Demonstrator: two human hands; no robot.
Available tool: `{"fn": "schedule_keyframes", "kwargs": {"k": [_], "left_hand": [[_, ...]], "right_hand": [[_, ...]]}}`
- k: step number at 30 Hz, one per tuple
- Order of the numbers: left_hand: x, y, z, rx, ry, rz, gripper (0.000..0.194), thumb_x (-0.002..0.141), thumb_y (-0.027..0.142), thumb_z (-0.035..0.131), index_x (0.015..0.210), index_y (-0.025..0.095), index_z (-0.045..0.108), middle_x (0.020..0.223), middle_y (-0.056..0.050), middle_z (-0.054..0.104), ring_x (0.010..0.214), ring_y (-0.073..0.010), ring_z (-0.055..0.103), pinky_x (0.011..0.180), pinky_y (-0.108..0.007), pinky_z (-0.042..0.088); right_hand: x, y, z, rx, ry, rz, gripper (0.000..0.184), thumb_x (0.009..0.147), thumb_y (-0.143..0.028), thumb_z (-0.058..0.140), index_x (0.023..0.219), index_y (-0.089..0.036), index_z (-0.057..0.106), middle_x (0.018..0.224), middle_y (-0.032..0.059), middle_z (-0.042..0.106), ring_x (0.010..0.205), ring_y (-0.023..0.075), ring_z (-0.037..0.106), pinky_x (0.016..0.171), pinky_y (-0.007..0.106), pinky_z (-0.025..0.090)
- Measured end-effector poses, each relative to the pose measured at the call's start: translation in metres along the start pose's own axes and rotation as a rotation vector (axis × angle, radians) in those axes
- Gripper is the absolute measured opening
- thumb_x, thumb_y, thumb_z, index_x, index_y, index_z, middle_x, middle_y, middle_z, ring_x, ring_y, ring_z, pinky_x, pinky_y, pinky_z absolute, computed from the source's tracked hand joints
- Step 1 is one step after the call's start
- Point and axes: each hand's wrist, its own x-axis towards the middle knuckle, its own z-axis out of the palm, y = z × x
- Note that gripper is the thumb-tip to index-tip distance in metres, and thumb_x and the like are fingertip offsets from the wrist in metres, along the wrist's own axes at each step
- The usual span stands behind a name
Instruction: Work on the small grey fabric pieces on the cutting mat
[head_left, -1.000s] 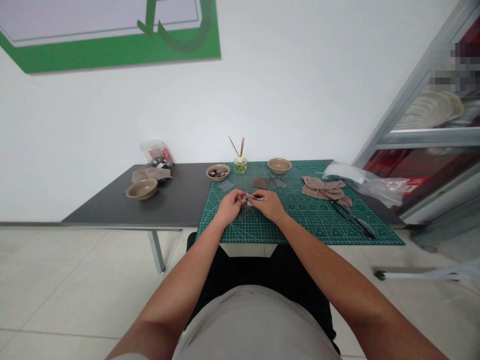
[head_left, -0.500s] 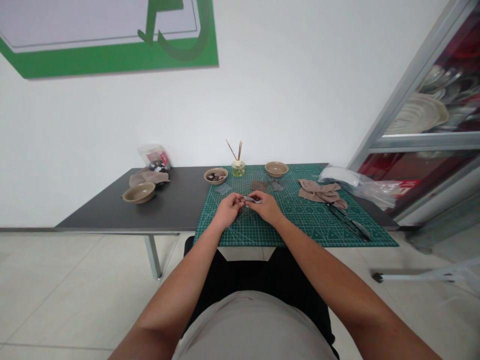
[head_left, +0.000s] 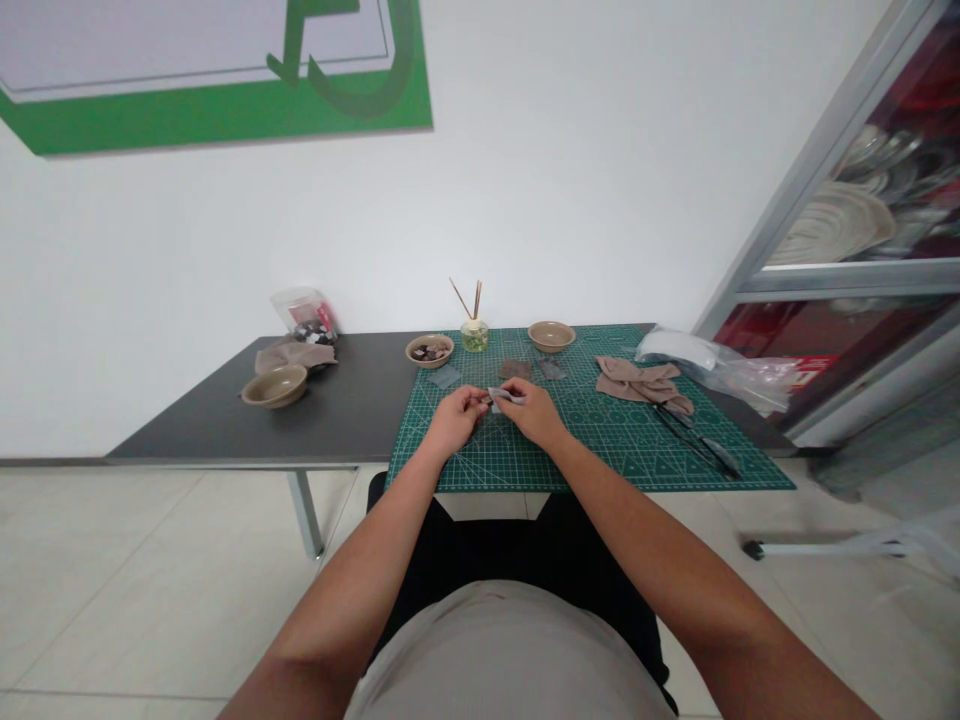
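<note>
My left hand [head_left: 459,418] and my right hand [head_left: 534,410] meet over the green cutting mat [head_left: 510,460], fingers pinched. Between the right thumb and fingers is a small, folded grey piece that looks like cloth [head_left: 504,396]. A small dark piece [head_left: 490,402] shows at the left fingertips, touching or close to the grey one; its kind is too small to make out. Just beyond the hands lie a grey-blue square [head_left: 445,377], a brown square [head_left: 516,369] and a dark grey square [head_left: 552,370], flat on the mat.
A bowl of small dark and brown pieces [head_left: 430,351], a reed diffuser [head_left: 475,335] and another bowl [head_left: 551,337] stand along the back. Right are a brown cloth [head_left: 637,380], black-framed glasses [head_left: 697,440] and a plastic bag [head_left: 720,365]. Left are a bowl [head_left: 274,387] and a clear tub [head_left: 304,315].
The grey piece in the right fingers has turned and stands up more, and the dark piece at the left fingertips now shows. The view has shifted slightly.
</note>
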Motion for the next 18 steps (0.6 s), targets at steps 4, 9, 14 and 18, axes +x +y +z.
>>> {"fn": "schedule_keyframes", "kwargs": {"k": [4, 9, 14, 18], "left_hand": [[0.0, 0.002, 0.0, 0.003, 0.006, -0.017, 0.015, 0.078, 0.017, 0.057, 0.091, 0.017, 0.063, 0.062, 0.005, 0.053, 0.058, -0.0113, 0.051, 0.061, -0.024, 0.04], [-0.0005, 0.0034, -0.0006, -0.031, -0.008, -0.032, 0.014, 0.077, 0.018, 0.058, 0.091, 0.017, 0.062, 0.06, 0.005, 0.052, 0.056, -0.0111, 0.05, 0.058, -0.024, 0.039], [-0.0019, 0.0042, -0.0008, -0.006, -0.009, -0.027, 0.014, 0.077, 0.018, 0.058, 0.09, 0.017, 0.062, 0.059, 0.005, 0.052, 0.056, -0.011, 0.049, 0.058, -0.024, 0.038], [-0.002, 0.0063, -0.0011, -0.021, -0.023, -0.026, 0.014, 0.077, 0.018, 0.058, 0.09, 0.017, 0.062, 0.06, 0.005, 0.052, 0.056, -0.0108, 0.05, 0.06, -0.024, 0.039]], "right_hand": [[0.0, 0.0012, -0.0007, 0.003, -0.062, -0.049, 0.015, 0.08, -0.03, 0.062, 0.087, -0.021, 0.073, 0.08, 0.0005, 0.072, 0.073, 0.0163, 0.063, 0.068, 0.026, 0.042], [0.0018, 0.0053, -0.001, 0.015, -0.085, -0.028, 0.019, 0.078, -0.034, 0.067, 0.09, -0.021, 0.075, 0.081, 0.0012, 0.073, 0.075, 0.0181, 0.065, 0.069, 0.027, 0.043], [0.0025, 0.0074, -0.0016, 0.022, -0.089, 0.014, 0.02, 0.074, -0.035, 0.071, 0.086, -0.019, 0.075, 0.076, 0.0013, 0.072, 0.07, 0.017, 0.062, 0.066, 0.027, 0.041], [0.0015, 0.0041, -0.0022, 0.029, -0.067, 0.027, 0.02, 0.074, -0.036, 0.071, 0.083, -0.019, 0.074, 0.074, 0.0009, 0.07, 0.067, 0.0163, 0.06, 0.065, 0.027, 0.04]]}}
